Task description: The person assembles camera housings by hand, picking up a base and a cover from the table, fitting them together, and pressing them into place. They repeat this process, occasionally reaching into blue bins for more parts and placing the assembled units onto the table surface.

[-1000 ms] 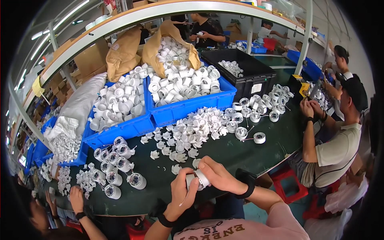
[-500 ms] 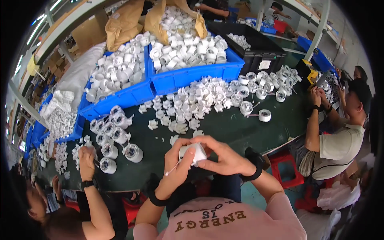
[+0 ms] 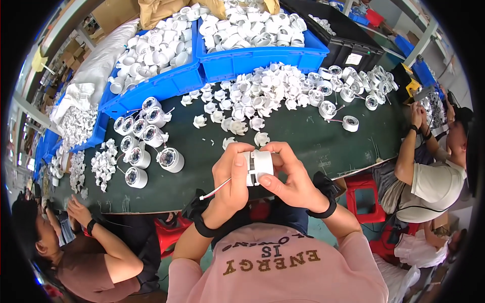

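Observation:
Between both hands, over the near edge of the table, is a white round plastic housing (image 3: pixel 262 163) with slots cut in its side. My left hand (image 3: pixel 231 178) grips its left part, fingers and thumb closed round it. From under that hand hangs a thin wire (image 3: pixel 216 189) with a small white connector. My right hand (image 3: pixel 293 181) clasps the other side, thumb on the lower front and fingers over the top. Just beyond the hands lie loose white claw-shaped plastic parts (image 3: pixel 261 139). The inside of the housing is hidden.
A heap of claw-shaped parts (image 3: pixel 268 91) lies before blue bins (image 3: pixel 262 61) of white rings and cups. Round units with dark faces (image 3: pixel 171 159) stand left; wired white rings (image 3: pixel 350 123) lie right. Co-workers sit either side, one with clasped hands (image 3: pixel 417 115).
The housing has been turned in my hands, so its slotted side now shows. The view has tilted, shifting the table upward. The left co-worker's hand has drawn back from the parts.

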{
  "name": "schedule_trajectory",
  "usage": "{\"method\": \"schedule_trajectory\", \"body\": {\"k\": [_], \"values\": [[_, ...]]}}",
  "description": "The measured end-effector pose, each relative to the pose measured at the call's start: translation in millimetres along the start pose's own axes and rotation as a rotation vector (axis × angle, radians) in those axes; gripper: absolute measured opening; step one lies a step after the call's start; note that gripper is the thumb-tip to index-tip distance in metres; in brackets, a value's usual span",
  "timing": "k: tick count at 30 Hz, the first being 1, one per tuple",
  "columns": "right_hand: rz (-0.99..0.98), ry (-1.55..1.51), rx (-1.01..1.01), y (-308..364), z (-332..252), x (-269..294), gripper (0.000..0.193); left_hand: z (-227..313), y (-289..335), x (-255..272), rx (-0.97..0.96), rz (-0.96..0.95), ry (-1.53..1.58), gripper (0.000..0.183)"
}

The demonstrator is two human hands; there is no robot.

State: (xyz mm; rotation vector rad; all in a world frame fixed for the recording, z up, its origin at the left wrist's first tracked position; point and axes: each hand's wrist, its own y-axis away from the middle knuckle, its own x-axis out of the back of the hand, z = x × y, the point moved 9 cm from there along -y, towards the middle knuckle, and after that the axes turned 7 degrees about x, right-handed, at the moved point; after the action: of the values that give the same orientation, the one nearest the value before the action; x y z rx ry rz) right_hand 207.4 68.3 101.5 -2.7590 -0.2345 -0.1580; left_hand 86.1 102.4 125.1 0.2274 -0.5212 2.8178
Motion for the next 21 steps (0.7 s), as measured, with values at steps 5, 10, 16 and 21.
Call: {"method": "schedule_trajectory", "body": {"k": [5,10,16,21], "values": [[-0.052,0.01,0.043,-3,-8,-10,0.056,7,3,5,-0.104,0.051,-0.004,0.033],[-0.128,0.189,0.158,-9,-7,-13,0.06,7,1,5,-0.134,0.072,-0.027,0.033],[-0.108,0.367,0.267,-5,-28,-14,0.066,25,0,-1,-0.201,0.057,-0.071,0.042],[-0.141,0.454,-0.003,-9,14,-4,0.059,-43,-24,-12,0.049,-0.093,0.01,0.035]]}}
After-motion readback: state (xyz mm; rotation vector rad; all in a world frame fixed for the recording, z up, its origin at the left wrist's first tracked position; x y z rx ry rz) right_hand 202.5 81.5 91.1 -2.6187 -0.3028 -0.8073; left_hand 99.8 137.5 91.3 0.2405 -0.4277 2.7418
